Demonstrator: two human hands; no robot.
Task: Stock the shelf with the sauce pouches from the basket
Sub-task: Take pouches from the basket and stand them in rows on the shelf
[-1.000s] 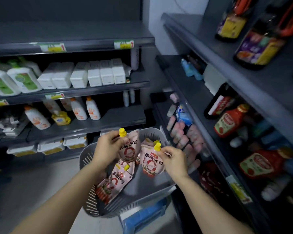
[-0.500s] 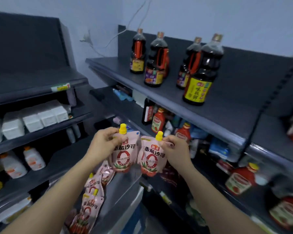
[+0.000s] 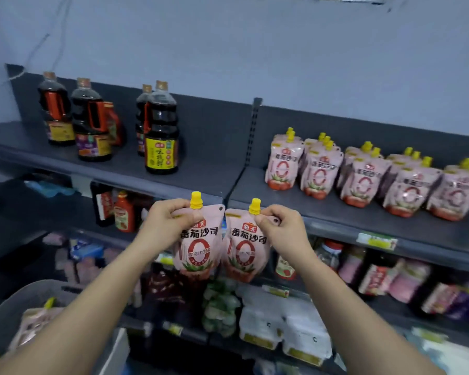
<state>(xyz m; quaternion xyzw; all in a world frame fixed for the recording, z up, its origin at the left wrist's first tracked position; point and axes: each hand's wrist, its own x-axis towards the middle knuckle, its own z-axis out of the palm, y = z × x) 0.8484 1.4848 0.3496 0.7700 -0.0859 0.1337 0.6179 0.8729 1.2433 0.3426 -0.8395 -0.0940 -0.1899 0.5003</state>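
My left hand [image 3: 164, 221] grips the top of a pink sauce pouch [image 3: 197, 247] with a yellow cap. Beside it, my right hand [image 3: 280, 228] pinches the top corner of a second pink pouch [image 3: 245, 255]. Both pouches hang upright in front of the edge of the dark top shelf [image 3: 295, 209]. Several rows of the same pouches [image 3: 363, 171] stand on that shelf to the right. The grey basket [image 3: 19, 301] sits at the lower left with more pouches [image 3: 36, 326] inside.
Dark soy sauce bottles [image 3: 160, 133] stand on the top shelf's left half. A slotted upright [image 3: 252, 131] divides the shelf sections. Lower shelves hold red ketchup bottles [image 3: 124, 212], white packs [image 3: 282, 326] and other goods.
Both hands have lifted the two pouches out of the basket and up to the top shelf's edge. My view has swung right and up, so the stocked pouch rows now show.
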